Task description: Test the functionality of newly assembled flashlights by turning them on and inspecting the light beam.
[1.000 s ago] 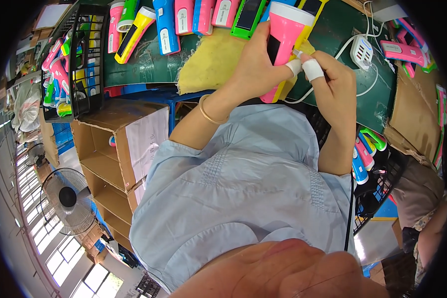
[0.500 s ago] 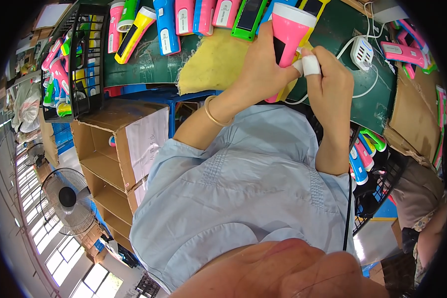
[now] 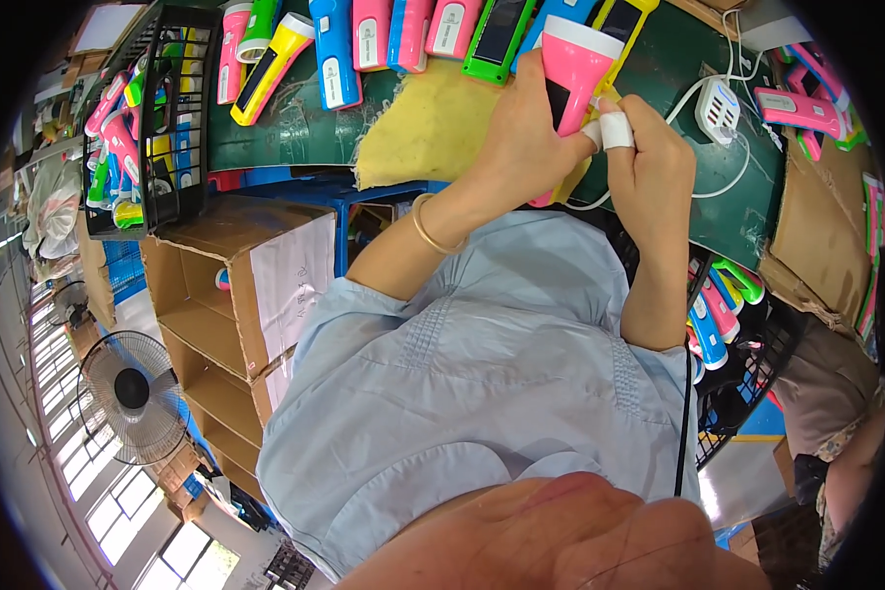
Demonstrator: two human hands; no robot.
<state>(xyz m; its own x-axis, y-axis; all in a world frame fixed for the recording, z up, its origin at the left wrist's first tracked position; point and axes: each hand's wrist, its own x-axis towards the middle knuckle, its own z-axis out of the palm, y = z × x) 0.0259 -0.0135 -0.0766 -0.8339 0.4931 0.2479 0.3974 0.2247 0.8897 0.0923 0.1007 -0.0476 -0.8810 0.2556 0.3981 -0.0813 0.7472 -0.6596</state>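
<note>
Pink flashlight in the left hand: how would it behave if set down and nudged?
The pink flashlight is probably stiff: it shows no bend in the left hand. It looks smooth, so it may be slippery. Flared at one end, it might pivot when pushed.

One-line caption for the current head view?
Left hand gripping a white-rimmed pink flashlight over a green table, right hand close beside it.

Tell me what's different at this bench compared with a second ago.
The right hand has moved slightly left, closer in against the pink flashlight; the small pale tip it held there earlier can no longer be made out clearly. Nothing was visibly picked up or let go. The left hand keeps its grip; the yellow cloth and white charging hub stayed put.
</note>
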